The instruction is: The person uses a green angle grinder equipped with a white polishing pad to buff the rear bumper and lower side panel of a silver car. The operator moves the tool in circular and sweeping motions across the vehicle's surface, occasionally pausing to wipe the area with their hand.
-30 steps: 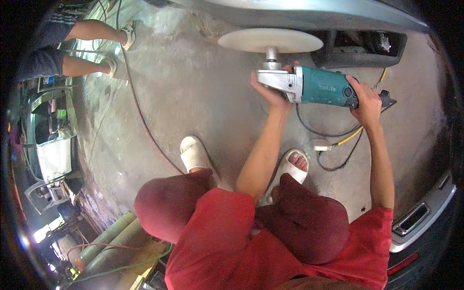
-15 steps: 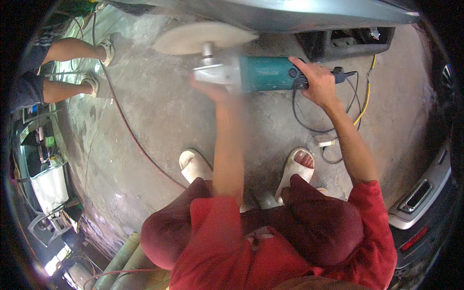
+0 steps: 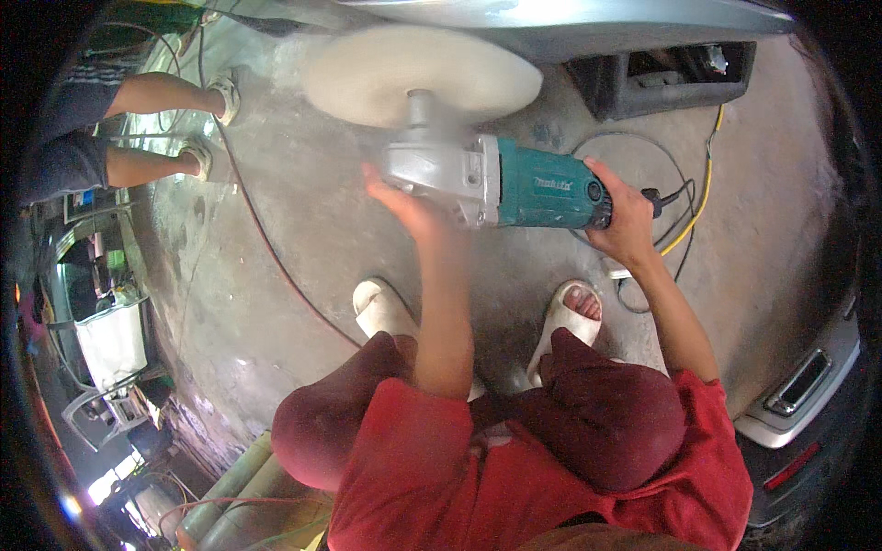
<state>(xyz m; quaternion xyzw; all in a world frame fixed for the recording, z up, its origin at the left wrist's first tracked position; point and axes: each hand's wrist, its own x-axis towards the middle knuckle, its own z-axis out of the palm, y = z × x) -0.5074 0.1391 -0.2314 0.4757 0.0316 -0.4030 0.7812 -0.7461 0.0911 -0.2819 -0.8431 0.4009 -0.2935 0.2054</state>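
A teal and silver power polisher (image 3: 544,188) lies sideways across my front, its round cream pad (image 3: 418,78) facing the grey car body panel (image 3: 597,26) at the top. My right hand (image 3: 627,216) is closed around its rear grip. My left hand (image 3: 404,204) supports the silver gear head from beneath and from the near side; the thumb or a finger shows at its left, the others are hidden and blurred. The pad's far edge lies close to the panel's lower edge; whether they touch, I cannot tell.
A black plastic housing (image 3: 675,78) sits under the panel. Black and yellow cables (image 3: 706,184) trail at the right, and a dark red hose (image 3: 266,253) crosses the floor. Another person's legs (image 3: 161,96) stand at the left. A car bumper (image 3: 799,390) is at the lower right.
The polisher has come nearer to me and slightly right, both hands moving with it. Its pad has tilted to show more of its back face, and its rear end has dipped toward me.
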